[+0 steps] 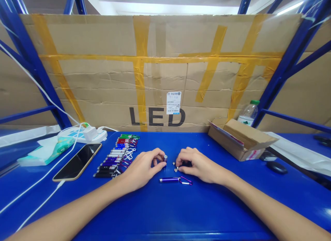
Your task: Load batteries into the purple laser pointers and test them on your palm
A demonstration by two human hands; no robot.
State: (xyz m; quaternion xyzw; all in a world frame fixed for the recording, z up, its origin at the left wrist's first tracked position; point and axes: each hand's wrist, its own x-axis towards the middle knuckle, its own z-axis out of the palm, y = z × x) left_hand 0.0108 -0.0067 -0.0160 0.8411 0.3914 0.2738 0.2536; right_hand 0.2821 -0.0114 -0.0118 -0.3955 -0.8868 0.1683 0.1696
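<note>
My left hand (144,166) rests on the blue table (165,210), its fingers curled and pinched round a small silver-blue cylinder (165,158). My right hand (193,164) lies beside it, fingers pinched over tiny silver parts (176,169) on the table. A purple keychain flashlight (172,180) with a clip lies just in front of both hands. To the left a row of several small coloured keychain flashlights (117,156) is laid out.
A phone (77,161) on a white cable lies at the left, beside a tissue pack (45,151) and a power strip (82,134). An open cardboard box (239,139) and a water bottle (248,113) stand at the right. A taped cardboard wall (160,71) closes the back.
</note>
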